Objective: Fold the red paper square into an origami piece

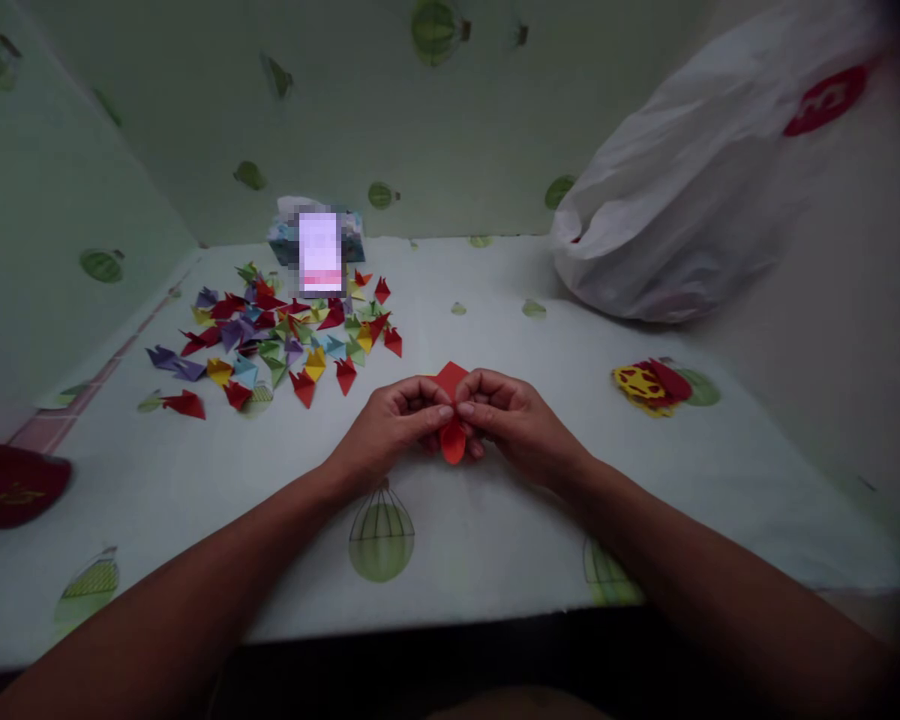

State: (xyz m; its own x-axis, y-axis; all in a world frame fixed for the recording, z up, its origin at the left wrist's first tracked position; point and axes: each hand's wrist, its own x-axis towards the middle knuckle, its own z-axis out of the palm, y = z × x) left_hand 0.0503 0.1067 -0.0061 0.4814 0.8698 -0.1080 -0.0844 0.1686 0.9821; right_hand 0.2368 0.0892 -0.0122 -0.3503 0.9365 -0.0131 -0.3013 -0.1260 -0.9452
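Over the middle of the table, a folded piece of red origami paper [453, 442] is held between both hands. My left hand [405, 418] pinches its left side between thumb and fingers. On the opposite side, my right hand [506, 412] grips it the same way, the two thumbs almost meeting. One pointed part of the paper sticks up behind the fingers, and a rounded flap hangs below the thumbs. Beyond my left hand lies a spread of small folded paper pieces [270, 350] in red, yellow, purple, blue and green.
A tissue box [283, 240] stands against the back wall, with a lit phone [320, 245] in front of it. At the right is a large white plastic bag [660, 220]. Red and yellow cut-out pieces [649, 385] lie nearer. A dark red object [15, 485] sits at the left edge.
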